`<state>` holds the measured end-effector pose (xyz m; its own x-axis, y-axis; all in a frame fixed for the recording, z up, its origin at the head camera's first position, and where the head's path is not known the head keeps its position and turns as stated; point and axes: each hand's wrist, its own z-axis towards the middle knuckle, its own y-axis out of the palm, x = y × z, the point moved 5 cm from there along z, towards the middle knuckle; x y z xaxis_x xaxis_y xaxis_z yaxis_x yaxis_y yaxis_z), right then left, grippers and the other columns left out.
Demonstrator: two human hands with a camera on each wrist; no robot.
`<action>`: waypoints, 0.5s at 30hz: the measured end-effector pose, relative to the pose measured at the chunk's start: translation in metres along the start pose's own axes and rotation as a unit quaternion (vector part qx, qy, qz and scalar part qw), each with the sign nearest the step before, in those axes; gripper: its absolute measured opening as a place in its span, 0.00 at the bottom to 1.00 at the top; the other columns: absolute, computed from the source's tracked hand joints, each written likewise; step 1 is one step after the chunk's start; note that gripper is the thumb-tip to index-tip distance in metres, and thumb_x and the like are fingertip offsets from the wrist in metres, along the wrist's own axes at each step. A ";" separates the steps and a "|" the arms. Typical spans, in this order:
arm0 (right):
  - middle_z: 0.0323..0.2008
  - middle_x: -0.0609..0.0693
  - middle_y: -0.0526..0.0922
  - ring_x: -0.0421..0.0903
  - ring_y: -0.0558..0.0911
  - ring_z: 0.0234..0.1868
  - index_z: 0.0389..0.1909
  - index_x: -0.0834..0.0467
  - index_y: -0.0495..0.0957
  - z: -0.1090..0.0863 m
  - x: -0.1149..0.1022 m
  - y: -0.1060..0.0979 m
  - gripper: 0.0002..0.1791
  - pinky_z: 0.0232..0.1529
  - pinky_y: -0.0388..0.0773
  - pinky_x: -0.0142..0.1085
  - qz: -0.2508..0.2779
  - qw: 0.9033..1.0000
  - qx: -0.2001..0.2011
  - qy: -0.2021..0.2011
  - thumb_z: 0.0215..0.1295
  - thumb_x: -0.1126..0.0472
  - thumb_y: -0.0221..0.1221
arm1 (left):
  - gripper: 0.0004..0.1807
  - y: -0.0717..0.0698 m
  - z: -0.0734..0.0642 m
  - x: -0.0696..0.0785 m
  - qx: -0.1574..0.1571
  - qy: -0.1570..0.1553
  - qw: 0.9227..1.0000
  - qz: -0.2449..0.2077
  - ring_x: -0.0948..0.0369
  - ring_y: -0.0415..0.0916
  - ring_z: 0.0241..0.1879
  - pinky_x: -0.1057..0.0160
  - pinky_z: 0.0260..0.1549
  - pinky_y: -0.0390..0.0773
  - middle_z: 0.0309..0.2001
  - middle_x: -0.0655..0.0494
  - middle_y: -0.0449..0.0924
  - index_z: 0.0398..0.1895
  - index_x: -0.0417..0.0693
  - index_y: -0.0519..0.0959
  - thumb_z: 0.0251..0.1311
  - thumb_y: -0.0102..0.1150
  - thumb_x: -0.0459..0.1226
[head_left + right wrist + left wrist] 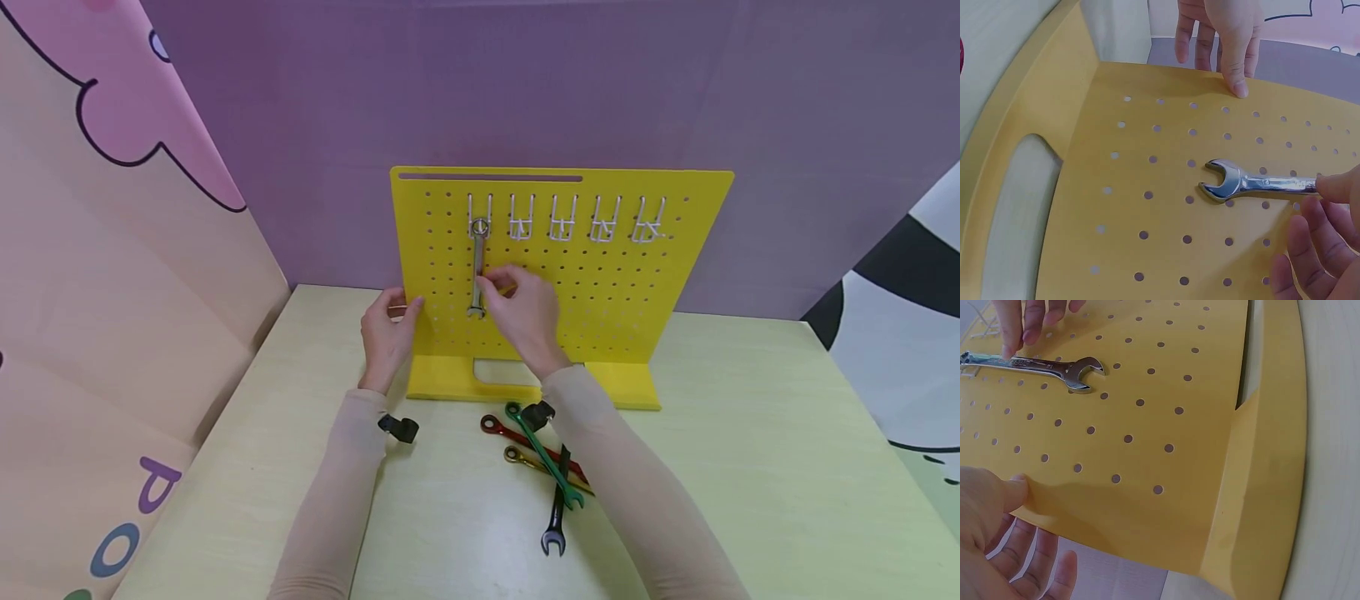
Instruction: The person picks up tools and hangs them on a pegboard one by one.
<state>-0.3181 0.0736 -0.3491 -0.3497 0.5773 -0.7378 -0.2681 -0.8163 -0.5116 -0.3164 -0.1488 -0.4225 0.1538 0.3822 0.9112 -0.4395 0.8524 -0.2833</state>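
A silver combination wrench (478,267) hangs upright on the leftmost white hook of a yellow pegboard (600,317), its ring end at the hook and its open end down. My right hand (525,312) pinches the wrench's shank between thumb and fingers; the right wrist view shows the thumb (1335,187) against the shank. At the pegboard's left edge my left hand (387,333) grips the board. In the left wrist view its thumb (1016,490) lies on the front face, with the other fingers (1041,562) behind the edge.
Several more white hooks (562,219) line the board's upper part. In front of its base lie a green wrench (542,450), a red wrench (513,435), a yellow wrench (528,459) and a black wrench (556,521), overlapping on the pale table (225,500). A purple backdrop (562,83) stands behind.
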 end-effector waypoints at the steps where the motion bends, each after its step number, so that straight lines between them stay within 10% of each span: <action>1: 0.36 0.49 0.91 0.46 0.84 0.30 0.42 0.54 0.90 -0.001 0.001 -0.001 0.14 0.29 0.74 0.37 0.003 1.000 -0.003 0.003 0.73 0.47 0.67 | 0.17 0.000 0.000 0.000 0.001 0.002 1.000 0.000 0.45 0.84 0.52 0.47 0.53 0.86 0.52 0.42 0.86 0.57 0.41 0.84 0.73 0.67 0.41; 15: 0.40 0.52 0.92 0.49 0.87 0.36 0.45 0.56 0.90 -0.016 0.020 -0.007 0.14 0.35 0.79 0.37 0.009 0.998 -0.054 0.019 0.73 0.49 0.67 | 0.17 0.001 0.001 -0.001 0.006 0.010 1.000 0.002 0.44 0.84 0.51 0.47 0.53 0.85 0.52 0.41 0.86 0.57 0.41 0.84 0.73 0.68 0.42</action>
<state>-0.3091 0.0900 -0.3673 -0.3193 0.5633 -0.7621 -0.1633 -0.8249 -0.5412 -0.3173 -0.1488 -0.4234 0.1700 0.3928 0.9038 -0.4506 0.8466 -0.2831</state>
